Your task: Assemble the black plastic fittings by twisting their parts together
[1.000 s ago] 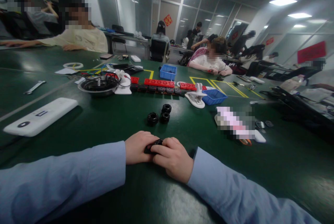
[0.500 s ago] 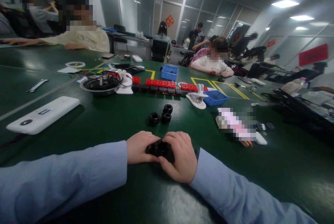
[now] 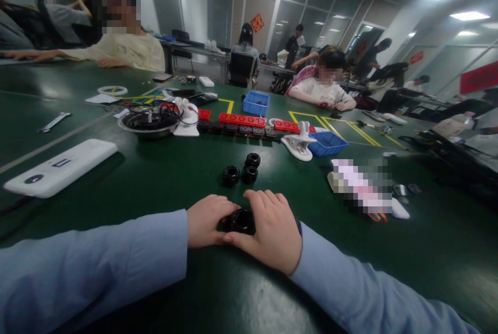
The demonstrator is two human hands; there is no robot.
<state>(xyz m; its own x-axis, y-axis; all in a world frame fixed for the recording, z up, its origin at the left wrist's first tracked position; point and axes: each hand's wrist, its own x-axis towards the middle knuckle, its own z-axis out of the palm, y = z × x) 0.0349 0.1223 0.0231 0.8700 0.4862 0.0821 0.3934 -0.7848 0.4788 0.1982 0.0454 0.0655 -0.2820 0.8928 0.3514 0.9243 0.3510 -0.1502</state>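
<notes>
My left hand point(image 3: 208, 221) is closed on the left side of a black ring-shaped part point(image 3: 241, 220), like a small wheel with a round hole. The hole faces me. My right hand point(image 3: 272, 230) is curved around the right side of this part, its index finger lifted off above it and its thumb stretched beneath, close to my left thumb. The far side of the part is hidden. Just beyond my hands, similar black parts stand on the green table: one at the left point(image 3: 231, 174), one at the back point(image 3: 252, 159) and one at the front right point(image 3: 250, 174).
Across the table point(image 3: 163, 178) runs a row of red and black blocks point(image 3: 243, 121). Around it are a metal bowl point(image 3: 150, 129), a white clip stand point(image 3: 299, 144) and two blue bins point(image 3: 256, 105) point(image 3: 328, 144). A white power bank-like box point(image 3: 62, 168) lies left. Several people sit beyond.
My right hand has loosened around the black part and its fingers have spread upward, showing more of the ring. My left hand keeps its hold. The view has shifted slightly.
</notes>
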